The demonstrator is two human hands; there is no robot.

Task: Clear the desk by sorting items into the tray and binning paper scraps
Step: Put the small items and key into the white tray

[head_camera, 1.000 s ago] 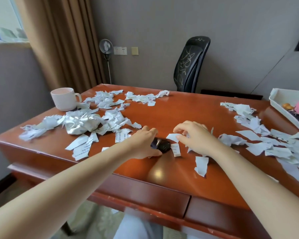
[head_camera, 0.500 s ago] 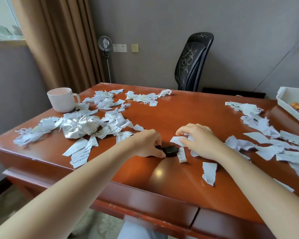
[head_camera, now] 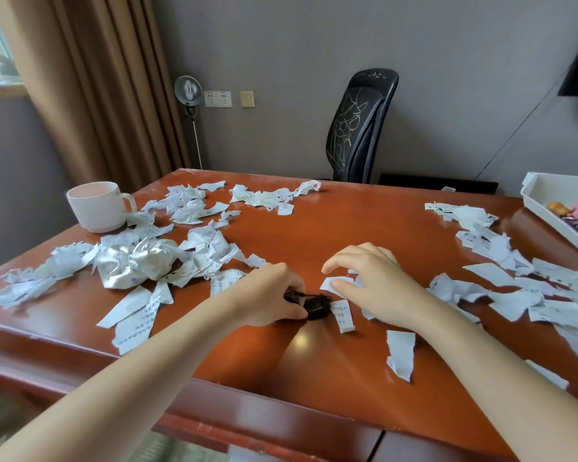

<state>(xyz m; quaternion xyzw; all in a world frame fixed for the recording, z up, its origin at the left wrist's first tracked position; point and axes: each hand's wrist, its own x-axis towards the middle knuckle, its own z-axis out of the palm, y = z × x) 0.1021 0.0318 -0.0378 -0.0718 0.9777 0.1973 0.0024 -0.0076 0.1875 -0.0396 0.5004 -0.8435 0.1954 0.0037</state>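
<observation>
Head view. A grey-walled room with a brown curtain (head_camera: pixel 90 95) at left and a black office chair (head_camera: pixel 361 128) behind a polished red-brown desk (head_camera: pixel 331 228). Torn paper scraps (head_camera: pixel 194 205) lie in loose drifts across the left half and along the right side of the desk. A white mug (head_camera: pixel 95 206) stands at the far left, and a crumpled silvery wrapper (head_camera: pixel 137 261) sits among the left-hand scraps.

The white tray (head_camera: pixel 534 191) is at the far right edge of the desk. It is partly out of frame and already holds a pink item and other small objects that are too small to identify.

At centre, near the front edge, lies a small black object (head_camera: pixel 316 305). The left hand (head_camera: pixel 271 295) has its fingers and thumb curled round the object's left end. The object's long axis runs roughly left to right across the desk, with the free end pointing toward a written strip of paper (head_camera: pixel 342 315) just beside it.

The right hand (head_camera: pixel 374 285) is just to the right of the object. Its fingers are spread and relaxed, its fingertips (head_camera: pixel 336 284) rest on a scrap, and it grips nothing that can be seen. The two hands are close together but not touching.

The tray is well apart from the object, to the right and farther back, and the right hand and forearm lie between the two. The right hand is therefore nearer the tray, while the left hand holds the object. Judged from this layout, the next move would be either a reach across the right arm or a hand-over. No bin is in view.
</observation>
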